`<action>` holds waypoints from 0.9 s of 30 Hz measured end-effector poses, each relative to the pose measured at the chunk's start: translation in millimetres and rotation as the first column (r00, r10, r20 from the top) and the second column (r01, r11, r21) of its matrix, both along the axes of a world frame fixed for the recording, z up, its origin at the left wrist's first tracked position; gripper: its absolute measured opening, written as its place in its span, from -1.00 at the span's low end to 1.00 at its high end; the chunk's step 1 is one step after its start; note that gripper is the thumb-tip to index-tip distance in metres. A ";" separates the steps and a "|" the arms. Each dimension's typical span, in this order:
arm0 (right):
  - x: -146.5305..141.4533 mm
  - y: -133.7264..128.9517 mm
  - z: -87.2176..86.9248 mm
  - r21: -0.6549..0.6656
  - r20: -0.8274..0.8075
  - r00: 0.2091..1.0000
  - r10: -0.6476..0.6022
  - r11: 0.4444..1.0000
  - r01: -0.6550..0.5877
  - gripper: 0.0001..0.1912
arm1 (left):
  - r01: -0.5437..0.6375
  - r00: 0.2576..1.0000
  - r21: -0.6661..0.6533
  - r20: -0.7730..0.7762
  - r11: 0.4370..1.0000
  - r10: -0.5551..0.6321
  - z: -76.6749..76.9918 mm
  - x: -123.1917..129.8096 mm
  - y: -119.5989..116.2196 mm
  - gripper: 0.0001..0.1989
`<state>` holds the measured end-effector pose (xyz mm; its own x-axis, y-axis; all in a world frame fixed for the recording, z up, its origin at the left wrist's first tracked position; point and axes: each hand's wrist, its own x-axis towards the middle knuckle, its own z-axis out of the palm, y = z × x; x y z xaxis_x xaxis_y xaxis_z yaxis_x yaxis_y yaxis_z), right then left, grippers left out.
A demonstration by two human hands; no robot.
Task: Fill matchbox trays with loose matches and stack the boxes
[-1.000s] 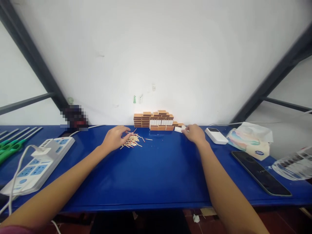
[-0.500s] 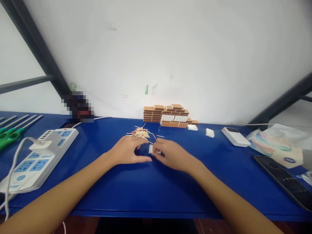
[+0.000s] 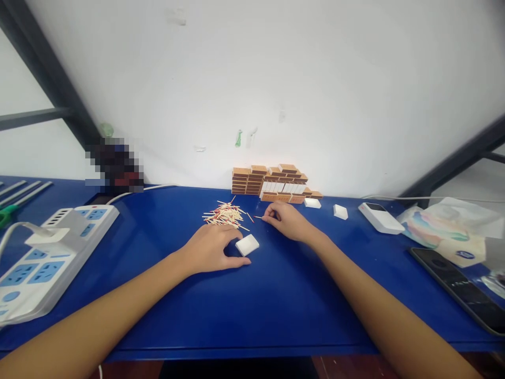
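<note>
On the blue table, my left hand [image 3: 213, 247] rests with thumb and fingers apart around the left side of a small white matchbox tray [image 3: 247, 245]. The tray lies flat, and the hand does not grip it. Farther back, my right hand [image 3: 286, 218] pinches the end of a single match [image 3: 258, 217], which points left. A loose pile of matches [image 3: 224, 215] with red heads lies just beyond my left hand. Behind my right hand, brown and white matchboxes [image 3: 272, 184] stand stacked against the wall.
Two more white trays, a nearer-stack tray [image 3: 312, 203] and a farther-right tray [image 3: 340, 212], lie right of the stack. At right are a white device [image 3: 381, 218], a tissue pack [image 3: 442, 231] and a phone [image 3: 461, 287]. A power strip [image 3: 59, 263] occupies the left.
My right hand has moved away from the white tray, back and to the right, onto the single match. The tray now shows fully. My left hand stays nearly in place.
</note>
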<state>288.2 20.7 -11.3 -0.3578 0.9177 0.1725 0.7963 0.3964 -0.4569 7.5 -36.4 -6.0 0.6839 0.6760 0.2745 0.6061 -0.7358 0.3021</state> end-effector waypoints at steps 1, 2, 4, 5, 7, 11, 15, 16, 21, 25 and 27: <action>-1.0 -1.5 1.6 0.008 0.006 1.000 0.007 1.000 -0.007 -0.86 | -0.009 1.000 0.004 0.004 1.000 0.009 -1.2 0.6 0.6 -0.59; -2.6 -4.5 4.4 0.017 0.009 1.000 0.018 1.000 -0.018 -0.86 | -0.018 1.000 0.009 0.011 1.000 0.018 -2.4 0.9 1.3 -0.61; -7.4 -15.3 12.7 0.020 -0.006 0.998 0.063 0.998 -0.063 -0.87 | -0.028 0.999 0.019 0.029 0.999 0.028 -4.5 0.5 2.8 -0.65; -10.7 -22.7 17.4 0.009 -0.021 0.995 0.101 0.995 -0.101 -0.87 | -0.030 0.999 0.021 0.037 0.999 0.029 -5.1 0.1 3.4 -0.66; -18.7 -39.6 25.6 -0.044 -0.045 0.980 0.193 0.980 -0.195 -0.85 | -0.031 0.998 0.016 0.048 0.999 0.030 -5.4 -0.7 4.1 -0.68; -32.8 -64.9 32.0 -0.142 -0.013 0.961 0.278 0.950 -0.277 -0.85 | -0.026 0.999 -0.022 0.046 0.999 0.027 -3.6 -0.9 3.8 -0.71; -33.7 -53.4 29.1 -0.035 -0.060 0.963 0.261 0.964 -0.264 -0.85 | -0.013 0.999 -0.002 0.038 1.000 0.013 -3.6 -0.2 4.4 -0.71; -32.4 -45.1 27.8 0.014 -0.069 0.965 0.251 0.968 -0.251 -0.85 | -0.007 0.999 0.006 0.035 1.000 0.007 -3.8 -0.2 4.7 -0.71; -28.7 -0.6 21.3 0.008 0.009 0.964 0.267 0.964 -0.267 -0.72 | 0.012 1.000 0.006 0.025 1.000 -0.012 -3.6 -0.8 5.4 -0.73; -27.3 15.6 18.4 -0.036 0.072 0.961 0.267 0.964 -0.265 -0.90 | 0.010 1.000 -0.007 0.004 1.000 -0.010 -1.1 0.1 4.4 -0.70; -23.9 17.1 17.4 -0.028 0.109 0.961 0.254 0.967 -0.252 -0.95 | 0.012 1.000 -0.004 -0.007 1.000 -0.012 -0.1 0.9 4.1 -0.70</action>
<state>264.3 37.8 6.2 -0.5947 0.7969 0.1064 0.7168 0.5855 -0.3786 8.4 -32.3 -6.1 0.6940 0.6686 0.2670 0.5990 -0.7420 0.3012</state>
